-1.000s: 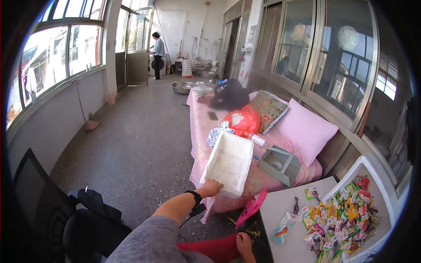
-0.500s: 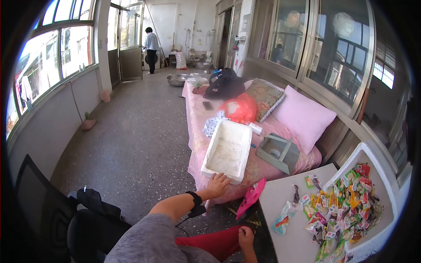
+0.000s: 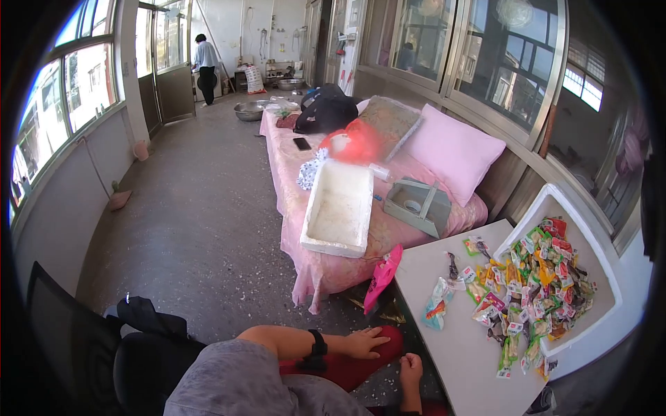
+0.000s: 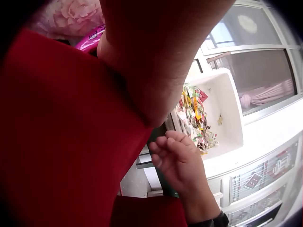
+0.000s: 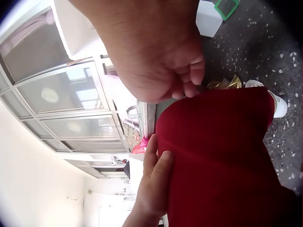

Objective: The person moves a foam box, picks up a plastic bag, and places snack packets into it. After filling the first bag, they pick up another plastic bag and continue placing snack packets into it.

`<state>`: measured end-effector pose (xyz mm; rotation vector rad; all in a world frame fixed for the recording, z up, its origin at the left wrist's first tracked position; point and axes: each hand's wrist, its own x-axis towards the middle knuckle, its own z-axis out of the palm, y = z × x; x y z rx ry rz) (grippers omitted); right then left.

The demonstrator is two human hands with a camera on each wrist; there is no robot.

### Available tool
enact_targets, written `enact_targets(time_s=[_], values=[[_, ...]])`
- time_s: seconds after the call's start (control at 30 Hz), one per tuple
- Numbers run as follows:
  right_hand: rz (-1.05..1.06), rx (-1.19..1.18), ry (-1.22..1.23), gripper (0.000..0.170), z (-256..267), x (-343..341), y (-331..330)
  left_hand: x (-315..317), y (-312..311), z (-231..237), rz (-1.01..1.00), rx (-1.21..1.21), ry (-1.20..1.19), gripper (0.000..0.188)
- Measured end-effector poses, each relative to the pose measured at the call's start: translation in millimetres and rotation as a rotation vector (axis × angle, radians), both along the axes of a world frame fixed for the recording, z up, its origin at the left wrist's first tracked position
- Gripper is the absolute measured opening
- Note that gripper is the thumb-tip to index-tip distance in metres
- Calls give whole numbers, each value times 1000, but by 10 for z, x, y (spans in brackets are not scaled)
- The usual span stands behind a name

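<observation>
My left hand (image 3: pixel 365 343) rests on the knee of the red trousers (image 3: pixel 338 373), its fingers spread out and holding nothing. Beside that knee is my right hand (image 3: pixel 411 371), with loosely curled fingers and nothing in them, as its bare palm (image 5: pixel 156 61) in the right wrist view confirms. The table (image 3: pixel 444 347) stands just to the right of the right hand. On it, small colourful wrapped snack packets (image 3: pixel 534 284) spill from a tipped white foam box (image 3: pixel 602 295). A second foam box (image 3: pixel 340 208), with nothing in it, sits on the pink-covered bed (image 3: pixel 291 187).
Around the bed's foam box are a grey caddy (image 3: pixel 420 206) with a tape roll, a red plastic bag (image 3: pixel 357 142), a phone (image 3: pixel 302 144) and pillows (image 3: pixel 454 149). A pink bag (image 3: pixel 383 277) hangs by the table. An office chair (image 3: pixel 149 360) is at left; a person (image 3: pixel 206 69) stands far back.
My left hand has let go of the bed's foam box and come back to the knee. The foam box stays on the bed. The head view has turned right.
</observation>
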<state>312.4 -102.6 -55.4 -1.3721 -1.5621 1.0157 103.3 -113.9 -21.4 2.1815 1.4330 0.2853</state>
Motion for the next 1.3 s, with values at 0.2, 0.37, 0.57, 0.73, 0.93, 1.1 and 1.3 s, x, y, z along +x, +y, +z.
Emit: enact_targets(time_s=[0.2, 0.37, 0.57, 0.73, 0.93, 1.1, 1.3], values=[[-46, -86, -137, 19, -273, 397, -292, 343, 17, 202, -1, 66, 121, 59], [-66, -131, -228, 24, -555, 623, -411, 600, 55, 250, -61, 85, 165, 60], [-37, -132, -372, 26, -762, 788, -489, 851, 75, 290, -99, 76, 165, 59], [-48, -177, -384, 25, -729, 780, -560, 932, 59, 215, -143, 192, 182, 56], [-56, -112, -426, 24, -610, 754, -544, 976, 38, 126, -237, 354, 163, 49], [-149, -139, -366, 26, -555, 727, -487, 1021, 63, 110, -451, 520, 284, 38], [-153, -160, -345, 26, -700, 717, -408, 1070, 158, -170, -637, 562, 100, 19]])
